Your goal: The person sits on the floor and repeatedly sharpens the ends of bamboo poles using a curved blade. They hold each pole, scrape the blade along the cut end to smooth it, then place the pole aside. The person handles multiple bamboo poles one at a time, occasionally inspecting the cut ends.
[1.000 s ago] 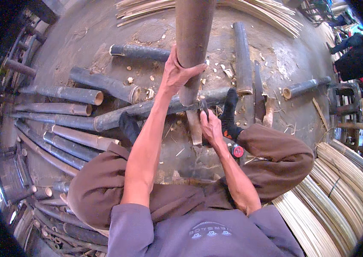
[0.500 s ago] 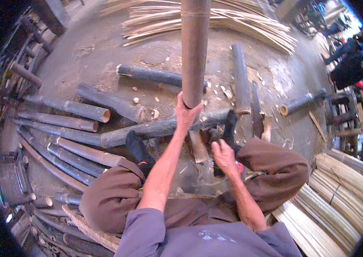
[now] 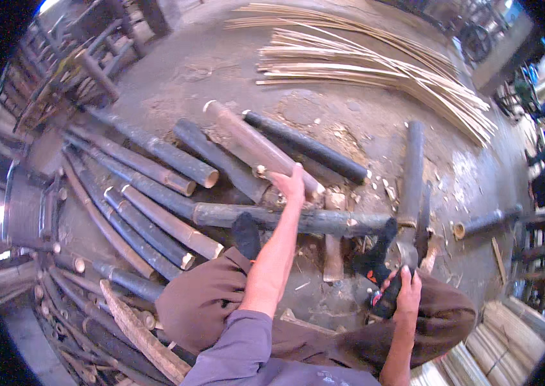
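Slanting from 11 o'clock toward centre, the brown bamboo section [image 3: 256,138] is grasped by the left hand [image 3: 290,186]; a slackened grip could let it roll. At 4 o'clock, the right hand [image 3: 407,293] clenches what seems a blurred blade [image 3: 405,253]; slipping might nick the knee [image 3: 454,305].

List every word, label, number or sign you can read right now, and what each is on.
None can be read.
Pale print on the purple-grey shirt: blurred and partly cut off.
Orange mark on the dark sock: too small to tell any lettering.
Brown bamboo tube at the left hand: no writing visible.
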Action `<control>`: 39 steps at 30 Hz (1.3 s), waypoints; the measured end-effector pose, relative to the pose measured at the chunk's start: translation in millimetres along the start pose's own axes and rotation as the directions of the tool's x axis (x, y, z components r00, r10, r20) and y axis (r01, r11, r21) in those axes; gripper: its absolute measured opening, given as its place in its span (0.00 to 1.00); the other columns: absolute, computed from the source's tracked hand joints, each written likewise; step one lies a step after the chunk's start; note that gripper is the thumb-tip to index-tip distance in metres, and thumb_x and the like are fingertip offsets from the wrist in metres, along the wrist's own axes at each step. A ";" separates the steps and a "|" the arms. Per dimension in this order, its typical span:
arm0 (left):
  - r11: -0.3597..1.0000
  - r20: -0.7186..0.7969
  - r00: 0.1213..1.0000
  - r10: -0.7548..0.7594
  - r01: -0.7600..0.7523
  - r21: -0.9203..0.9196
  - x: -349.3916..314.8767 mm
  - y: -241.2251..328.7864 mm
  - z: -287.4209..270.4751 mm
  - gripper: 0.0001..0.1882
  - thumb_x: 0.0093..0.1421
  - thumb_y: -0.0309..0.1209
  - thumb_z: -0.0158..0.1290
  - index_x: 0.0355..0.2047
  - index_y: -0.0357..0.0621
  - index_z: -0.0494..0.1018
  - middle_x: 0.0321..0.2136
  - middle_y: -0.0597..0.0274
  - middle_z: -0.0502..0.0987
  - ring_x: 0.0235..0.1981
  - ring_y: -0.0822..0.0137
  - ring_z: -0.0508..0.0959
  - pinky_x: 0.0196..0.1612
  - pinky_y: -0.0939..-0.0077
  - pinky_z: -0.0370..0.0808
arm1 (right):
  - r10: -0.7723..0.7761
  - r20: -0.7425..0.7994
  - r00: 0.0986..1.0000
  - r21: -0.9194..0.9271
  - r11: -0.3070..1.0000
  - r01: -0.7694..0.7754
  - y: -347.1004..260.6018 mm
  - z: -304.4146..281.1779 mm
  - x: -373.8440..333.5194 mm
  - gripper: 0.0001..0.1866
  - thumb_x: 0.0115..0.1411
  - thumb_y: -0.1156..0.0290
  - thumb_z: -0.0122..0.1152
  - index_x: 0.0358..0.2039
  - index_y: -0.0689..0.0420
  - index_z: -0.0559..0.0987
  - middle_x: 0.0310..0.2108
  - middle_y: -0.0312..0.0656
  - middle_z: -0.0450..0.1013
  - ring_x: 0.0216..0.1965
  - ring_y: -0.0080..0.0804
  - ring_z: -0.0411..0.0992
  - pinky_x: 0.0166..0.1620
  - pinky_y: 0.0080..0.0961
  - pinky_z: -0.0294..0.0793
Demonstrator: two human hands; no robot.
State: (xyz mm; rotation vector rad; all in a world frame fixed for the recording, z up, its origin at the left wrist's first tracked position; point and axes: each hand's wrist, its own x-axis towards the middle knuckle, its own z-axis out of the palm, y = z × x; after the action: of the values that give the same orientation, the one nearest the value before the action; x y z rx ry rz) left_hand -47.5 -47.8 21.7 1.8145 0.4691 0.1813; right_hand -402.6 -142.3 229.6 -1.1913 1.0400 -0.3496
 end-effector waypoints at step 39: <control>0.354 0.972 0.235 0.029 -0.911 0.209 -58.8 -30.0 -56.1 0.48 0.39 0.42 0.70 0.61 0.46 0.62 0.55 0.50 0.71 0.57 0.50 0.69 0.60 0.46 0.60 | 0.065 -0.572 0.818 -0.819 0.013 -0.574 76.7 -449.2 -65.7 0.29 0.39 0.56 0.73 0.45 0.48 0.80 0.40 0.46 0.79 0.43 0.42 0.77 0.45 0.41 0.77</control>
State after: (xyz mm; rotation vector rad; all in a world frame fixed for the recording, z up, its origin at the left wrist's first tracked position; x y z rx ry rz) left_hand -127.5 -15.3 16.6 2.5729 -1.2060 -0.6351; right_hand -821.0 -330.9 193.3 -2.0613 2.0461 0.7823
